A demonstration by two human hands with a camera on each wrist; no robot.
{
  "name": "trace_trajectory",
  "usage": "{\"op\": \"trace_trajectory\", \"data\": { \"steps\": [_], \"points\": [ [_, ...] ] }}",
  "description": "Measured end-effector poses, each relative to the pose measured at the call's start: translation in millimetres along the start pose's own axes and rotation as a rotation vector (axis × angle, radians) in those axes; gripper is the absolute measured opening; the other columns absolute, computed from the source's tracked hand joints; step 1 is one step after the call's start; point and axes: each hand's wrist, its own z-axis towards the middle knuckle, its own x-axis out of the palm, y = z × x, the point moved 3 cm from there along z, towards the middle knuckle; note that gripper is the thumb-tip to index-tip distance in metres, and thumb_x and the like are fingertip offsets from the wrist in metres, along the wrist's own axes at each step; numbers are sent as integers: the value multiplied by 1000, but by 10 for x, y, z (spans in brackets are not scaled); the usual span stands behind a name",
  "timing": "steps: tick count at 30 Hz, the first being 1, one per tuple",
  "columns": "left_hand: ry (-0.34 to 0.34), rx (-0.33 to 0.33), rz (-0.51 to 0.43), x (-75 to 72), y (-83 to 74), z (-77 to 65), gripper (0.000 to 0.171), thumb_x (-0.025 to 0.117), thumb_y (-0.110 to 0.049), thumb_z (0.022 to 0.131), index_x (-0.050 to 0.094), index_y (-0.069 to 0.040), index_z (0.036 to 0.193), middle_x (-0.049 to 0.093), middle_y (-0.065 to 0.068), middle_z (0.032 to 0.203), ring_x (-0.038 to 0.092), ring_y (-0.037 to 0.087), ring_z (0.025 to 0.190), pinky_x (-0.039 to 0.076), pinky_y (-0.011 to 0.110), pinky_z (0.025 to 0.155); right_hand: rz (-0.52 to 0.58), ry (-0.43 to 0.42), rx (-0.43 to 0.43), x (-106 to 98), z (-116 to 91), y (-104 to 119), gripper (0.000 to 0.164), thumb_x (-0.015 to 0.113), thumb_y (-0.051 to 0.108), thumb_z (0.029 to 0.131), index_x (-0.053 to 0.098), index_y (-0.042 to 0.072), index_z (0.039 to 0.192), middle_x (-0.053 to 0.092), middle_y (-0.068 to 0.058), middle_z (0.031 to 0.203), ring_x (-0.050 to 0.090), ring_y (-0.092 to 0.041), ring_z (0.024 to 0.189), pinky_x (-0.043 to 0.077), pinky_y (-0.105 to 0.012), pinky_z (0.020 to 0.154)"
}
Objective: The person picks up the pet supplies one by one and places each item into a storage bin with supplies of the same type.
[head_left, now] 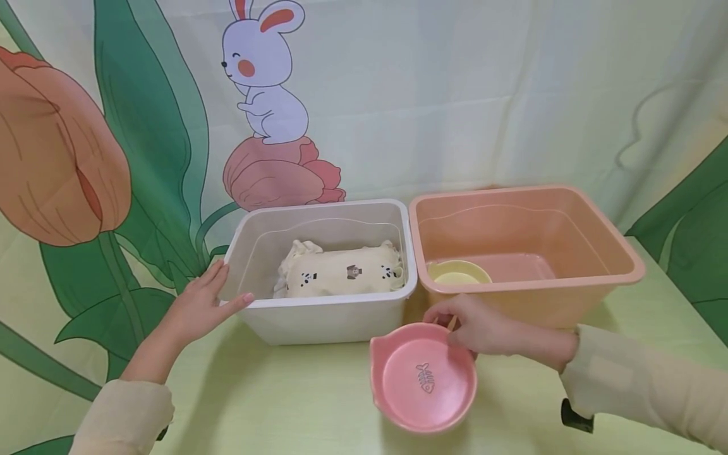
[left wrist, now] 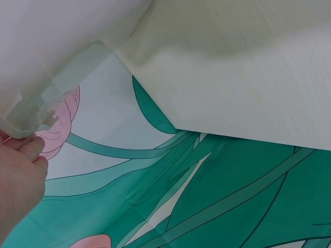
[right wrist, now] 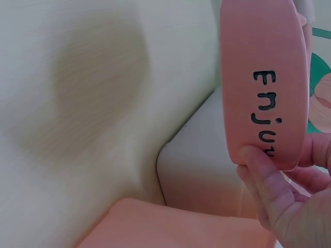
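My right hand (head_left: 474,322) pinches the rim of a pink cat-eared bowl (head_left: 426,379), with a fishbone drawing inside. Dark lettering runs along the bowl's outer wall (right wrist: 264,98) in the right wrist view. The bowl is tilted toward the head camera and held above the table, in front of the two bins. At the left, my left hand (head_left: 199,306) rests on the front left corner of a white bin (head_left: 335,322), fingers fairly straight along its side and thumb across the rim. A cream cushion-like cloth item (head_left: 330,272) with small animal prints lies in that bin.
A peach-orange bin (head_left: 529,303) stands close beside the white one on the right. A yellow bowl (head_left: 461,273) sits inside it near the front left. Both bins stand on a pale green table (head_left: 296,398), against a printed curtain (head_left: 426,95) with a rabbit and tulips.
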Motion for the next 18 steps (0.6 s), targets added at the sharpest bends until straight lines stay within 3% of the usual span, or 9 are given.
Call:
{"op": "trace_trajectory", "data": {
  "steps": [18],
  "points": [
    [3, -3, 5, -20, -18, -8, 87, 41, -58, 84, 12, 1, 140, 6, 22, 147, 16, 52, 126, 20, 67, 94, -48, -64, -39, -207, -53, 103, 38, 52, -15, 69, 62, 3, 101, 62, -9, 86, 56, -18, 71, 49, -25, 48]
  ]
}}
